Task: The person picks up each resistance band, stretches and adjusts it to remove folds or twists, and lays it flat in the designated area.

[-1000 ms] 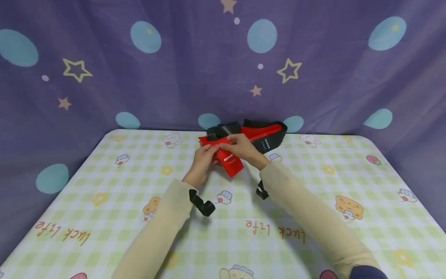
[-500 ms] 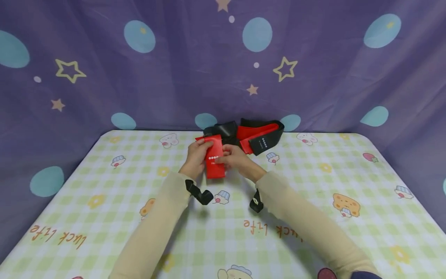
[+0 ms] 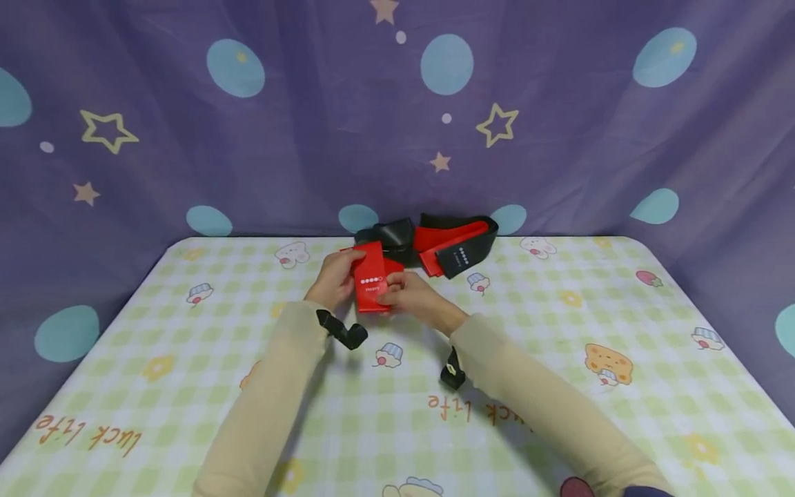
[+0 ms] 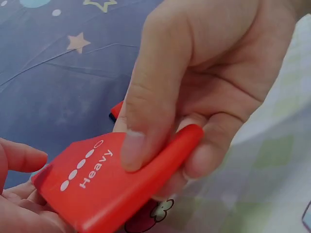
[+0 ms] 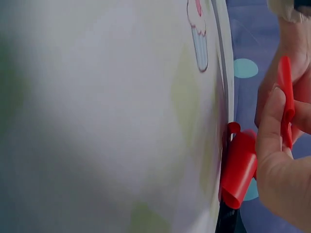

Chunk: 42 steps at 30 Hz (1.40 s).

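A red resistance band [image 3: 368, 266], folded flat and printed "Heavy" with a row of dots, is held between both hands toward the table's far side. My left hand [image 3: 334, 277] grips its left edge, the thumb lying over the print in the left wrist view. My right hand [image 3: 417, 297] pinches the lower right edge between thumb and fingers. From the right wrist view, the folded band shows edge-on between the fingers of the right hand [image 5: 279, 165]. Another red fold [image 3: 393, 266] shows behind the held band; whether it joins the band cannot be told.
Black bands lie at the table's far edge: a coiled one [image 3: 391, 235] behind the hands, and a folded black band [image 3: 466, 259] with red band [image 3: 435, 239] inside it to the right. A purple curtain [image 3: 323, 138] hangs directly behind the patterned tablecloth [image 3: 509, 359].
The red band has turned from slanted to nearly upright and lies flatter. My right hand has moved from its upper part down to its lower right edge. The head view has shifted slightly.
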Each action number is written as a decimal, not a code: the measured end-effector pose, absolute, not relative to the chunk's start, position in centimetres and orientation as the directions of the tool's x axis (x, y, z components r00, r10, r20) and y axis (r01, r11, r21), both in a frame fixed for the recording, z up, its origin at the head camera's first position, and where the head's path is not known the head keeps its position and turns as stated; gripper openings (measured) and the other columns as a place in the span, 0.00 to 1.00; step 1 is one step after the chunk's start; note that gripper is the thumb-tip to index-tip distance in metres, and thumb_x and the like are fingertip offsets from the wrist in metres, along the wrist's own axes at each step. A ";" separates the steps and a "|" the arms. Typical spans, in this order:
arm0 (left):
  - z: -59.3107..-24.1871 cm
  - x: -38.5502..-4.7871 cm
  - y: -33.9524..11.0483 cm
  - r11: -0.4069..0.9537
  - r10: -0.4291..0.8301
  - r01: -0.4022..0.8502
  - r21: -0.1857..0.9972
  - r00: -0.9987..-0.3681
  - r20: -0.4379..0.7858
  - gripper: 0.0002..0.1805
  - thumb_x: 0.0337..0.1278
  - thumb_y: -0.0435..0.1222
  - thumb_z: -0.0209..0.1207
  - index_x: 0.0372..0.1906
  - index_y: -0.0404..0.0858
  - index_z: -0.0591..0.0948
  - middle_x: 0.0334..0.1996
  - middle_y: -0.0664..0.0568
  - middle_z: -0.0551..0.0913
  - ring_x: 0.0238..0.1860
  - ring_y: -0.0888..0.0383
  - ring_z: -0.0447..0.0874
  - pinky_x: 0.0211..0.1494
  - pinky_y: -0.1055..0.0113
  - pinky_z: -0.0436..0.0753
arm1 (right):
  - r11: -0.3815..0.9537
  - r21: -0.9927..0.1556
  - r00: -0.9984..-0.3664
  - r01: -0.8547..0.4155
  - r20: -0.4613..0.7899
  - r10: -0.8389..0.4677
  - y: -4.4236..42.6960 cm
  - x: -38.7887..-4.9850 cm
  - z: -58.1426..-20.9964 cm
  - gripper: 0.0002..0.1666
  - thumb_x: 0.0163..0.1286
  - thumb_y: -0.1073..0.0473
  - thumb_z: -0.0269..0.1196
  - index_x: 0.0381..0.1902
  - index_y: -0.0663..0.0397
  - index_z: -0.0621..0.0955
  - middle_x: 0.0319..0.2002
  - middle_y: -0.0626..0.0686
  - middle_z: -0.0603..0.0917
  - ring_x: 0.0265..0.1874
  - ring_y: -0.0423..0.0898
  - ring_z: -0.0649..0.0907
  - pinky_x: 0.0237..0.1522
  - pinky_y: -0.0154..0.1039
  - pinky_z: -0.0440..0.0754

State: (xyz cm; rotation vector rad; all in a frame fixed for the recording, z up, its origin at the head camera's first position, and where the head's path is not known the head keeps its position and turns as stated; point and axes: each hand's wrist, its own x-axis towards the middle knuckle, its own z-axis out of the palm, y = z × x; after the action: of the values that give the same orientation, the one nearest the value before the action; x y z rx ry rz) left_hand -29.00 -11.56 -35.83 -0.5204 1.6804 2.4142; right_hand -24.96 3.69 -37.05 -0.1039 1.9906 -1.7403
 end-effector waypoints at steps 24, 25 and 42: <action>-35.3 -29.0 -11.5 -0.393 -0.085 -0.225 0.892 -0.957 -0.278 0.04 0.62 0.27 0.54 0.33 0.35 0.78 0.19 0.57 0.82 0.22 0.65 0.81 0.30 0.75 0.82 | 0.094 -0.940 -0.851 0.328 -0.338 -0.403 3.8 -21.0 -37.0 0.17 0.66 0.72 0.55 0.53 0.71 0.70 0.34 0.54 0.79 0.27 0.42 0.82 0.44 0.41 0.84; -35.2 -29.0 -11.4 -0.386 -0.091 -0.229 0.894 -0.955 -0.284 0.03 0.61 0.28 0.54 0.34 0.34 0.77 0.19 0.57 0.82 0.22 0.66 0.81 0.30 0.75 0.82 | 0.097 -0.940 -0.851 0.328 -0.338 -0.401 3.8 -20.8 -37.0 0.17 0.66 0.72 0.55 0.52 0.71 0.70 0.34 0.55 0.79 0.27 0.43 0.82 0.44 0.41 0.84; -34.9 -29.2 -13.8 -0.277 -0.174 -0.273 0.921 -0.928 -0.328 0.04 0.58 0.27 0.56 0.38 0.33 0.78 0.19 0.58 0.79 0.22 0.65 0.78 0.30 0.75 0.81 | 0.135 -0.927 -0.792 0.349 -0.369 -0.487 2.2 -17.5 -37.3 0.11 0.64 0.74 0.55 0.45 0.68 0.70 0.25 0.52 0.76 0.18 0.41 0.82 0.30 0.36 0.85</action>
State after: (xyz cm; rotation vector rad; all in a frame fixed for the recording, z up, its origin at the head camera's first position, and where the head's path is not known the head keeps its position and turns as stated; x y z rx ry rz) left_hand -29.17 -13.79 -34.89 -0.5741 1.8489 2.3930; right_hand -17.47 2.24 -37.32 -0.1328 1.7947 -1.7246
